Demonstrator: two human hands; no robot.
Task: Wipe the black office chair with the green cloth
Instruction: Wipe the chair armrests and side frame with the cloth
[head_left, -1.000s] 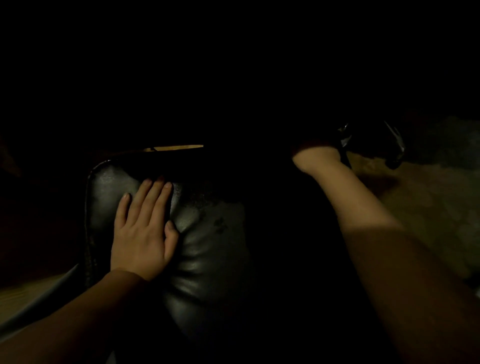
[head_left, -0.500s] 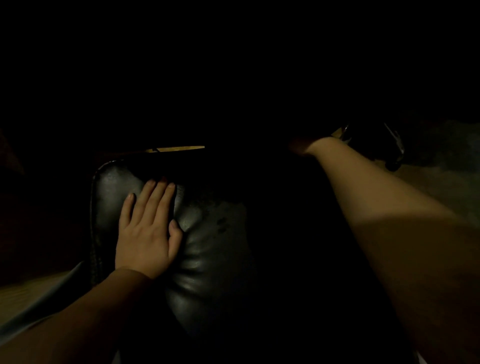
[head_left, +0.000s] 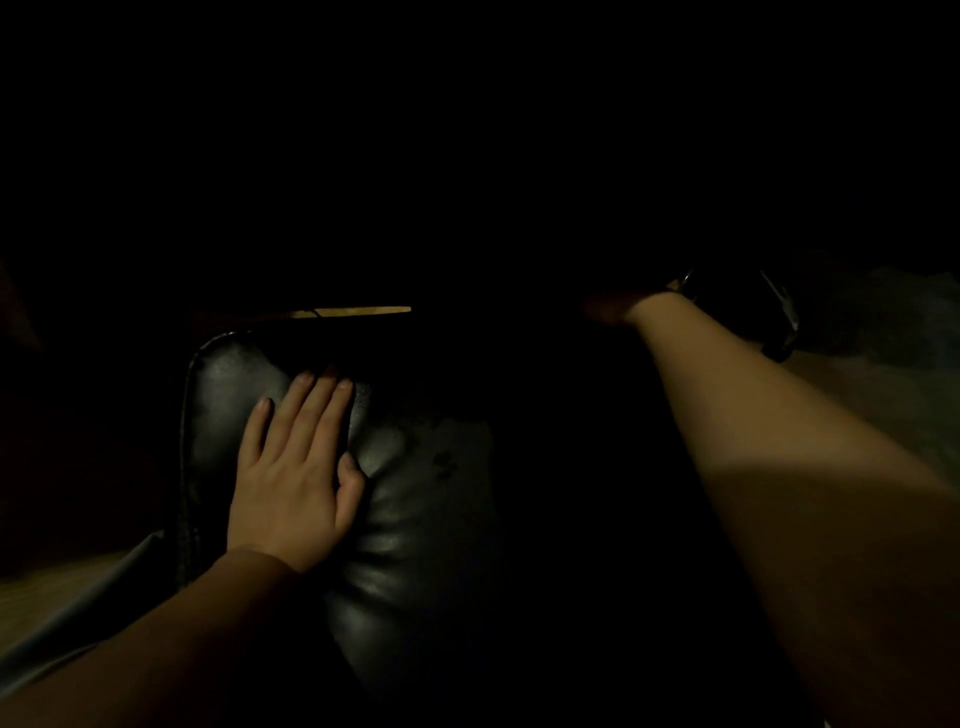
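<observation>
On the chair (head_left: 415, 519), which fills the lower middle of the view, the left hand (head_left: 291, 488) lies flat, fingers straight and together, thumb alongside. Right of it, the right hand (head_left: 610, 310) reaches ahead into shadow; whether its fingers grip anything I cannot tell, and the cloth is lost in the dark

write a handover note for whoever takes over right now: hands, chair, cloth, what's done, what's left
Left hand: flat, fingers straight, resting on the black office chair cushion near its left edge.
Right hand: reached forward into the dark; cannot tell if it holds anything.
Green cloth: not visible.
Done: unclear; dull marks show on the cushion, right of the left hand.
Left: locate the cloth, wipe the chair.
</observation>
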